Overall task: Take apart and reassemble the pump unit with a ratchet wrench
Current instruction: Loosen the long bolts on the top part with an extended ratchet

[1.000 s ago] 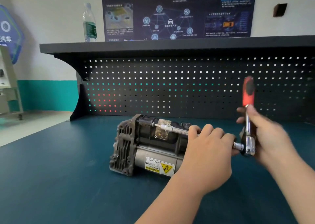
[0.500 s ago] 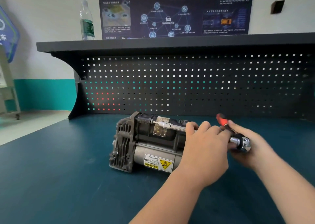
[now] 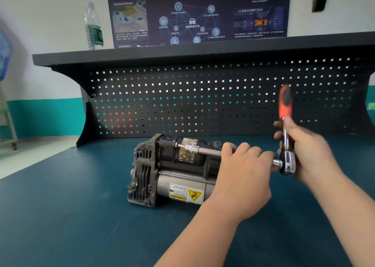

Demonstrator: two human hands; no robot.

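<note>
Half a second ago our ratchet wrench lay swung down, its red handle pointing back toward ten o'clock just above our knuckles; now the handle stands up again at about twelve o'clock, as it did a second ago, blurred with motion. We read this as one more stroke of the ratchet on the same bolt, so the work is in a loosening or tightening pass on the pump, and we cannot tell which from the pictures. Our right hand has its fingers curled round the chrome shank just below the red grip, with the wrench head beneath it at about six o'clock. Our left hand is wrapped over the long extension bar, steadying it; the bar emerges from under the fingers toward ten o'clock and ends in a socket seated against the top of the pump's black housing. The pump lies on its side on the dark blue surface, at nine o'clock from the left hand and touching it on its near end, its warning label facing us. The right hand is well clear of the pump, at its three o'clock side.
</note>
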